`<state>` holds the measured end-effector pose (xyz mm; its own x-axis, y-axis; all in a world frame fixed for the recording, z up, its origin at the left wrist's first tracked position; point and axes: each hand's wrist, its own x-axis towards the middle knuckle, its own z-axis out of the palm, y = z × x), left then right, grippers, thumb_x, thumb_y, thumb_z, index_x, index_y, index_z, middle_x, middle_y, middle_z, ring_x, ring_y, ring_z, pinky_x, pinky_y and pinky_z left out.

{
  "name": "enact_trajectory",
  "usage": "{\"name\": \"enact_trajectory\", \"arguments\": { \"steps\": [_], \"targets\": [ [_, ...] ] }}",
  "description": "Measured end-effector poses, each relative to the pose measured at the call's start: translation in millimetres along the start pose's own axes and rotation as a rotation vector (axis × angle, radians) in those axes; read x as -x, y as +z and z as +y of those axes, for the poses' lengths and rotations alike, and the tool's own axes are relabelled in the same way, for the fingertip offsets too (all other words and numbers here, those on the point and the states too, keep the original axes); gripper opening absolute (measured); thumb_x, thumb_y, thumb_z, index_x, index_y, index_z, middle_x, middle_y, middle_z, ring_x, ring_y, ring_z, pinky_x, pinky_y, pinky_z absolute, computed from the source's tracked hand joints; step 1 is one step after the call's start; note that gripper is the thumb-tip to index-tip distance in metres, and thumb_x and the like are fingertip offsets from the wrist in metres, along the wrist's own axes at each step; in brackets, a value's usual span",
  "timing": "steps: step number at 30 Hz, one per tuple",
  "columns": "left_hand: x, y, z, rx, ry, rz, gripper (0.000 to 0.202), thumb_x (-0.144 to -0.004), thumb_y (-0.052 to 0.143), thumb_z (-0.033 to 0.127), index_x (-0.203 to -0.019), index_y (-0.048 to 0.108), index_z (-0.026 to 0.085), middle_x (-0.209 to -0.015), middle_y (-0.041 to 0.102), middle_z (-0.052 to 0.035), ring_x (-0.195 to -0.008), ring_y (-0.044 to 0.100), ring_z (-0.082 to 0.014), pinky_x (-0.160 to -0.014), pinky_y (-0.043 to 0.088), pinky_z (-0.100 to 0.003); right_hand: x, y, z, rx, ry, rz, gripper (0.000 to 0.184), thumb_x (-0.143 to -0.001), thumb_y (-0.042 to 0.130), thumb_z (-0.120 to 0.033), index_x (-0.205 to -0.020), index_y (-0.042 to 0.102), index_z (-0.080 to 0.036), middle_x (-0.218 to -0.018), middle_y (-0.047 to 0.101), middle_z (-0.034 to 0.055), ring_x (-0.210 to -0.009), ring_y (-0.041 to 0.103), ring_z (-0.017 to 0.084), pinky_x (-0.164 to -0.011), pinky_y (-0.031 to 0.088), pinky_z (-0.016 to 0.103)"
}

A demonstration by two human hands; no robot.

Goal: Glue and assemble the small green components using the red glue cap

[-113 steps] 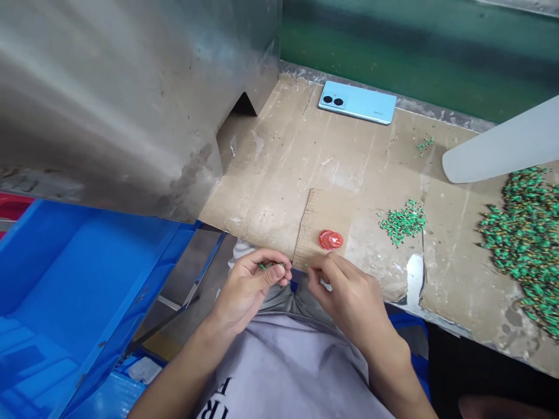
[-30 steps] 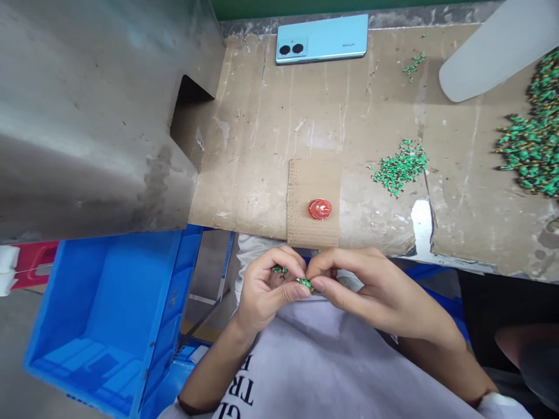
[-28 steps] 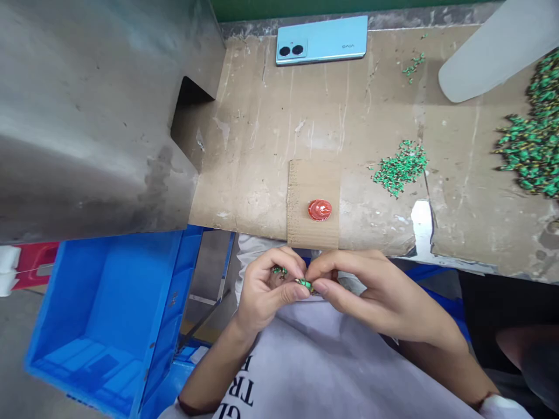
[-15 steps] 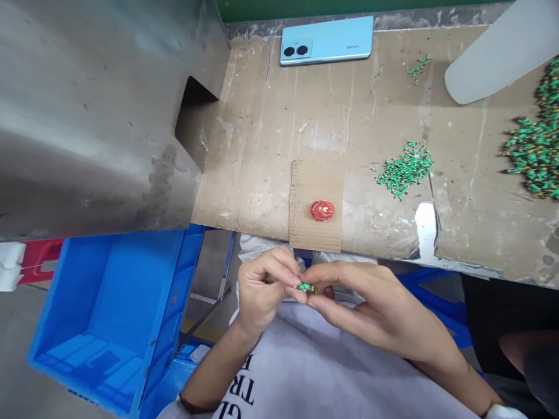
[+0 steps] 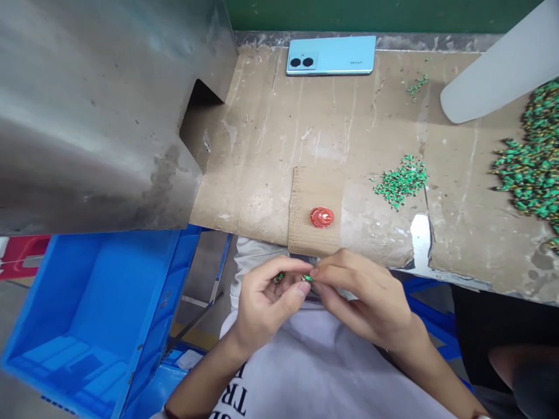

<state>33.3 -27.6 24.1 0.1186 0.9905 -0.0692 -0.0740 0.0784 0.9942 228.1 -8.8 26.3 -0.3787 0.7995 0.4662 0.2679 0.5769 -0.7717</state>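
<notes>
Since half a second ago, the thumb and forefinger of the person's left hand (image 5: pixel 268 302) have spread from a tight bunch, baring the little cluster of green-and-gold bits (image 5: pixel 278 277) cradled in its curled fingers. Just right of them, between the two hands, lies a tiny glossy green-and-gold piece (image 5: pixel 307 279), its long axis running roughly side to side. The right hand (image 5: pixel 367 294) seems to pinch its right end at the fingertips, while the left thumb sits against the other end; both hands are equally near, held just off the table (image 5: pixel 257 192) edge.

Beyond them, a ridged brown corrugated-cardboard strip (image 5: pixel 317 241) bears a shiny, domed, oval red object (image 5: pixel 322 217). To the right is a small loose heap of green pieces (image 5: pixel 402 181), then a bigger, knobbly green-and-gold mound (image 5: pixel 530 169) beside a smooth, round-ended white object (image 5: pixel 493 70). Farthest back lies a flat, pale-blue phone (image 5: pixel 332 55).
</notes>
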Motion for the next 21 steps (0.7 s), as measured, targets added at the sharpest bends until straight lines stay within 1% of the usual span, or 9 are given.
{"name": "enact_trajectory", "arguments": {
  "steps": [2,4,6,8,12,15,18,21],
  "targets": [
    [1,0.3,8,-0.129,0.055,-0.009,0.012,-0.099,0.077,0.021,-0.106,0.086,0.02,-0.076,0.074,-0.0016,-0.062,0.059,-0.0131,-0.057,0.05,-0.024,3,0,4,0.059,-0.062,0.0,0.018,-0.105,0.062,-0.005,-0.115,0.069,-0.017,-0.093,0.077,0.0095,-0.079,0.073,0.019,-0.069,0.063,0.029],
    [1,1.8,13,-0.21,0.131,-0.006,0.014,-0.096,0.075,0.015,-0.104,0.086,0.019,-0.069,0.07,0.0003,-0.058,0.054,-0.012,-0.054,0.045,-0.024,6,-1,6,0.098,-0.091,0.003,0.017,-0.105,0.062,-0.005,-0.113,0.07,-0.018,-0.093,0.077,0.0094,-0.077,0.071,0.019,-0.066,0.062,0.029],
    [1,4.3,15,-0.248,0.179,0.007,0.015,-0.093,0.073,0.011,-0.099,0.085,0.019,-0.066,0.068,0.0017,-0.056,0.051,-0.0109,-0.052,0.041,-0.023,9,-2,8,0.122,-0.101,0.009,0.017,-0.104,0.062,-0.005,-0.111,0.071,-0.019,-0.093,0.076,0.0088,-0.074,0.069,0.018,-0.064,0.062,0.029],
    [0,7.1,14,-0.269,0.195,0.031,0.016,-0.089,0.071,0.008,-0.095,0.083,0.018,-0.064,0.064,0.0034,-0.054,0.049,-0.0098,-0.05,0.039,-0.022,12,-1,8,0.131,-0.107,0.011,0.017,-0.104,0.063,-0.006,-0.11,0.072,-0.018,-0.093,0.077,0.0087,-0.074,0.069,0.018,-0.063,0.061,0.029],
    [-3,9.8,11,-0.28,0.22,0.054,0.017,-0.084,0.069,0.006,-0.089,0.079,0.019,-0.06,0.058,0.0055,-0.051,0.047,-0.0091,-0.048,0.039,-0.021,14,1,8,0.141,-0.119,0.03,0.016,-0.107,0.063,-0.007,-0.109,0.074,-0.019,-0.093,0.078,0.0082,-0.073,0.069,0.017,-0.062,0.059,0.028],
    [-5,8.6,9,-0.277,0.262,0.029,0.017,-0.083,0.069,0.005,-0.088,0.076,0.019,-0.061,0.06,0.0049,-0.051,0.046,-0.009,-0.048,0.038,-0.021,13,3,6,0.132,-0.101,0.069,0.016,-0.109,0.063,-0.008,-0.105,0.074,-0.019,-0.09,0.078,0.0056,-0.069,0.068,0.015,-0.06,0.056,0.026],
    [-6,6.9,6,-0.263,0.297,0.018,0.018,-0.082,0.068,0.003,-0.086,0.073,0.02,-0.064,0.064,0.0036,-0.051,0.044,-0.009,-0.048,0.038,-0.021,11,4,5,0.094,-0.04,0.077,0.012,-0.11,0.066,-0.012,-0.106,0.074,-0.02,-0.087,0.079,0.0038,-0.065,0.069,0.015,-0.057,0.056,0.027],
    [-7,6.1,2,-0.213,0.292,0.016,0.016,-0.083,0.069,0.005,-0.087,0.073,0.02,-0.062,0.061,0.0041,-0.051,0.043,-0.0092,-0.049,0.037,-0.022,11,4,3,0.072,0.019,0.053,0.011,-0.107,0.068,-0.013,-0.108,0.076,-0.021,-0.086,0.081,0.003,-0.062,0.071,0.016,-0.054,0.057,0.028]
  ]
}}
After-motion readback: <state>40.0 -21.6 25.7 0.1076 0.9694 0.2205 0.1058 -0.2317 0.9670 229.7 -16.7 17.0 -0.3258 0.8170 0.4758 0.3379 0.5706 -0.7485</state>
